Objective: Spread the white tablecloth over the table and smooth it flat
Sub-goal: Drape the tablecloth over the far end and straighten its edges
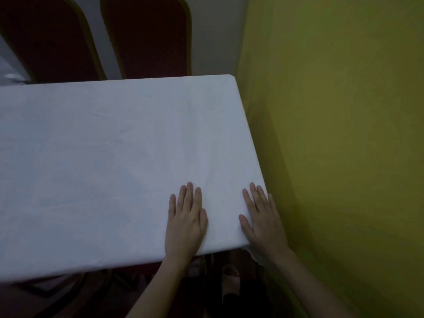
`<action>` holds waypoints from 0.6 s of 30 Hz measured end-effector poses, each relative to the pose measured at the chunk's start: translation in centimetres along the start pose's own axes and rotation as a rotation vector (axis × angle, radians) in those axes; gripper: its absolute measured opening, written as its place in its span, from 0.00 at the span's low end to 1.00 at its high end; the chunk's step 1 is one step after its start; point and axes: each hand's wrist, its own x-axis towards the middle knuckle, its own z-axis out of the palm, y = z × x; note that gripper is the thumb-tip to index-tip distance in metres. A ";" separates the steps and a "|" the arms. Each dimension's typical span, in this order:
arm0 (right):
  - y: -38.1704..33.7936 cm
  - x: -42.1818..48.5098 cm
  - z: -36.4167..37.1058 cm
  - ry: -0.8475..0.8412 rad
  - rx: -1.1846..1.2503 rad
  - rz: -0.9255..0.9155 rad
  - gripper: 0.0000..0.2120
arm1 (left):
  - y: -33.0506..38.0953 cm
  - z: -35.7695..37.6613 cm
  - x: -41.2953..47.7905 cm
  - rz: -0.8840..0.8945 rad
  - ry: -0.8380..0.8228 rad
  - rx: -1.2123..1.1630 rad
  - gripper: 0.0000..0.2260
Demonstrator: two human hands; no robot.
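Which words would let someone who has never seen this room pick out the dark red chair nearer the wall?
Start at the white fabric tablecloth and look past its far edge, where two dark red chairs with rounded gold-rimmed backs stand. The right-hand chair stands nearer the yellow-green wall; the left-hand chair is cut off at the picture's edge.
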 end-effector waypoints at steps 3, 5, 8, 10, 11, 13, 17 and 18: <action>0.0 0.1 0.3 -0.013 -0.018 0.006 0.29 | 0.0 0.1 0.2 0.006 -0.011 0.015 0.25; 0.0 0.1 0.4 -0.028 -0.039 0.008 0.29 | -0.2 0.1 0.3 0.012 -0.025 0.026 0.25; -0.2 0.1 0.2 -0.049 -0.038 0.007 0.30 | -0.2 -0.3 0.1 -0.003 -0.045 0.015 0.25; -0.2 0.1 0.3 -0.061 -0.023 0.015 0.31 | 0.1 -0.5 0.3 -0.015 -0.075 0.007 0.25; -0.3 -0.2 0.1 -0.055 -0.005 0.020 0.31 | 0.3 -0.8 0.2 -0.026 -0.086 0.008 0.26; -0.2 -1.1 -0.1 -0.021 0.061 0.051 0.32 | 0.7 -1.1 0.2 -0.034 -0.099 -0.004 0.26; 0.7 -3.8 0.6 0.029 0.320 0.151 0.37 | 2.0 -0.2 -1.5 0.085 -0.100 0.009 0.25; 1.0 -4.6 1.0 0.038 0.414 0.193 0.38 | 2.3 0.0 -2.3 0.103 -0.097 0.008 0.25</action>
